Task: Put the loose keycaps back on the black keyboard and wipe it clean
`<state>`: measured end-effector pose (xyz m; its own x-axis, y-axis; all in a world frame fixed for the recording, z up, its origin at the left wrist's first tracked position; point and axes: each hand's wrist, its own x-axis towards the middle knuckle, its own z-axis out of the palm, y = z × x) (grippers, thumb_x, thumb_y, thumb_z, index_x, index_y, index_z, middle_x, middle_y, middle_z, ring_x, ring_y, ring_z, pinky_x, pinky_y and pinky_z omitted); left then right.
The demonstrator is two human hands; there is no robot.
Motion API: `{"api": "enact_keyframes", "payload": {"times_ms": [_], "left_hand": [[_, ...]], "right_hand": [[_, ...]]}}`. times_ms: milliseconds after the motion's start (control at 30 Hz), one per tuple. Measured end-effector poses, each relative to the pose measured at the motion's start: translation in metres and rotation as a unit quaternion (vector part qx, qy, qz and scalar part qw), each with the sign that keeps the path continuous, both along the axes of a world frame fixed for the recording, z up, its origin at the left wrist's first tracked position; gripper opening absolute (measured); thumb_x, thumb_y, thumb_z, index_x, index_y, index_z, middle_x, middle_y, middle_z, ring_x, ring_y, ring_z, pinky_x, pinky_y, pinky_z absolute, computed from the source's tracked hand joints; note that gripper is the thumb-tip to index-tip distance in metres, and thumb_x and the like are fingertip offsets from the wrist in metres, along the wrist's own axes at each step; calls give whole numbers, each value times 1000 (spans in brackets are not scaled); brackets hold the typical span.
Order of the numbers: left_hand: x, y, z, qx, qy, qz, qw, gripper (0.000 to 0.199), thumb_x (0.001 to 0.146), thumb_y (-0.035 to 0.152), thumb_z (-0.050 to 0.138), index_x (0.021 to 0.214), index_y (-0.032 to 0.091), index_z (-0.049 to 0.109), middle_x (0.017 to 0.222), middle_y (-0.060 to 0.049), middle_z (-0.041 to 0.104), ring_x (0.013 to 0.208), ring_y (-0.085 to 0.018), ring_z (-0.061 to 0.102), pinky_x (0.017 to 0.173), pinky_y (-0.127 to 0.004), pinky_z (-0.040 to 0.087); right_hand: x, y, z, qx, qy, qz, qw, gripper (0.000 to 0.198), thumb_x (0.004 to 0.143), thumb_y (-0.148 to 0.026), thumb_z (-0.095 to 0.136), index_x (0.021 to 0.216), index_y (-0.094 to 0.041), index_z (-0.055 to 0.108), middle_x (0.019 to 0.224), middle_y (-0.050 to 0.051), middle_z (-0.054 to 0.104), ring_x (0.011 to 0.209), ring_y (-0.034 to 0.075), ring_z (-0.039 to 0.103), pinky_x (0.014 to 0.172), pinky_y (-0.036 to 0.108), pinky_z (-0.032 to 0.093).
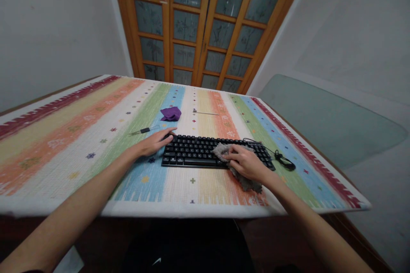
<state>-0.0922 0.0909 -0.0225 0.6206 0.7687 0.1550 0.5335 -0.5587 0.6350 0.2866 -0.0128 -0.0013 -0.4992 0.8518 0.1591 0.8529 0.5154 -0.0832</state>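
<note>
A black keyboard [195, 151] lies flat near the front of the table, long side towards me. My left hand [156, 142] grips its far left corner, with the thumb at the corner and the index finger stretched past it. My right hand [244, 162] is closed on a crumpled grey cloth [221, 150], pressed against the right part of the keys. Part of the cloth hangs over the keyboard's near edge onto the tablecloth. The hand and cloth hide several keys there. The keyboard's coiled black cable [284, 162] rests just right of it.
Beyond the keyboard lie a folded purple cloth [171, 114], a thin rod [206, 113] with a small dark end, and a small slim tool [144, 130] with a black middle. A striped tablecloth [105, 153] covers the table. Wood-framed glass doors [195, 30] stand behind.
</note>
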Motion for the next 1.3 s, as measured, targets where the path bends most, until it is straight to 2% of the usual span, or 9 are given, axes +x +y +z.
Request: {"api": "enact_keyframes", "payload": {"times_ms": [233, 333, 433, 533, 633, 800, 900, 1033, 1300], "left_hand": [[-1, 1, -2, -5, 9, 11, 1000, 70, 99, 58, 30, 155, 16, 37, 148, -16, 55, 131, -34, 54, 113, -45, 37], [-1, 1, -2, 0, 8, 10, 1000, 72, 99, 60, 30, 155, 16, 37, 148, -15, 54, 132, -33, 53, 114, -44, 37], [-1, 1, -2, 2, 11, 13, 1000, 74, 99, 62, 29, 155, 14, 37, 151, -15, 51, 134, -33, 51, 116, -44, 36], [0, 1, -1, 3, 13, 14, 1000, 75, 99, 64, 28, 154, 14, 38, 153, -14, 49, 137, -34, 49, 118, -46, 34], [1, 1, -1, 7, 16, 14, 1000, 75, 99, 64, 28, 154, 14, 38, 153, -14, 49, 137, -34, 48, 119, -47, 32], [0, 2, -1, 1, 17, 12, 1000, 75, 99, 63, 28, 154, 14, 38, 152, -16, 50, 137, -33, 49, 119, -47, 32], [0, 1, -2, -3, 6, 9, 1000, 73, 100, 63, 28, 155, 16, 37, 149, -15, 53, 136, -33, 50, 119, -48, 32], [0, 0, -2, -15, -10, 16, 1000, 78, 99, 67, 26, 155, 14, 38, 148, -15, 54, 136, -33, 50, 119, -49, 32], [2, 1, -1, -31, -35, 21, 999, 81, 97, 70, 21, 153, 16, 41, 147, -12, 56, 134, -33, 52, 119, -50, 34]], "right_hand": [[-12, -9, -8, 26, 20, -94, 995, 31, 93, -15, 50, 99, -18, 79, 95, 8, 66, 89, 21, 62, 81, 32, 48], [-19, -12, -13, 30, 30, -142, 989, 32, 94, -17, 48, 98, -19, 79, 98, 8, 68, 91, 21, 63, 81, 31, 48], [-20, -10, -11, 9, 28, -152, 988, 33, 94, -17, 47, 99, -19, 80, 101, 9, 70, 94, 21, 65, 83, 30, 48], [-15, 0, 4, -40, 17, -117, 992, 35, 90, -14, 47, 103, -18, 80, 100, 8, 73, 94, 22, 66, 86, 31, 48], [-13, 12, 28, -70, 22, -81, 994, 35, 86, -11, 49, 96, -18, 81, 98, 7, 75, 92, 21, 66, 87, 30, 47], [-42, 18, 49, 19, 86, -69, 994, 28, 90, -16, 51, 97, -16, 78, 91, 7, 70, 86, 20, 63, 79, 29, 46], [-73, 17, 46, 65, 121, -32, 990, 27, 91, -16, 52, 105, -17, 76, 96, 7, 66, 87, 19, 61, 79, 30, 46], [-115, 18, 38, 109, 96, 42, 988, 26, 91, -15, 55, 111, -17, 72, 99, 9, 62, 90, 20, 57, 78, 31, 47], [-177, 18, 7, 86, 7, 177, 980, 18, 95, -15, 54, 106, -15, 68, 105, 12, 61, 99, 23, 53, 73, 32, 48]]}}
